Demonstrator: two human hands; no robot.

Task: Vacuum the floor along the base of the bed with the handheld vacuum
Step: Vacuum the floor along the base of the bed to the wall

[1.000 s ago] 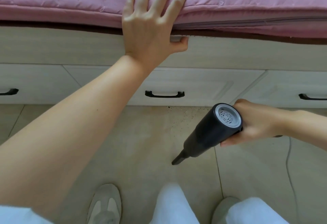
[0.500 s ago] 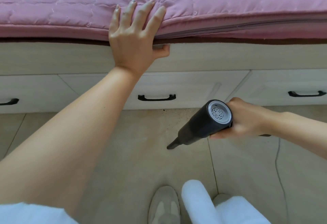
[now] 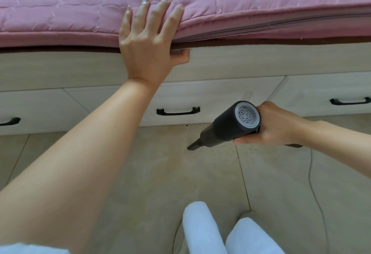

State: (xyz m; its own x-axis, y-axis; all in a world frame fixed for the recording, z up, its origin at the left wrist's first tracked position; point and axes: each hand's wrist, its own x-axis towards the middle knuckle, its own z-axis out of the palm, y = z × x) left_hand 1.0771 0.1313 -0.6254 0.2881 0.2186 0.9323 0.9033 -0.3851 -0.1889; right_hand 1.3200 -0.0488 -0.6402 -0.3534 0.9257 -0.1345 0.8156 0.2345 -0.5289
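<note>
My right hand grips a black handheld vacuum with a grey vented rear cap. Its narrow nozzle points down and left at the beige tiled floor, just in front of the bed base. Dark crumbs lie scattered on the tiles by the nozzle and along the drawer fronts. My left hand rests on the edge of the pink quilted mattress, straight fingers on top and thumb tucked under the edge.
The pale wooden bed base has drawers with black handles. A thin white cable trails over the floor at the right. My legs in white trousers are at the bottom middle.
The vacuum has swung closer to the drawer fronts, its nozzle moving from open floor toward the bed base. My feet have shifted right. My left hand stays on the mattress edge.
</note>
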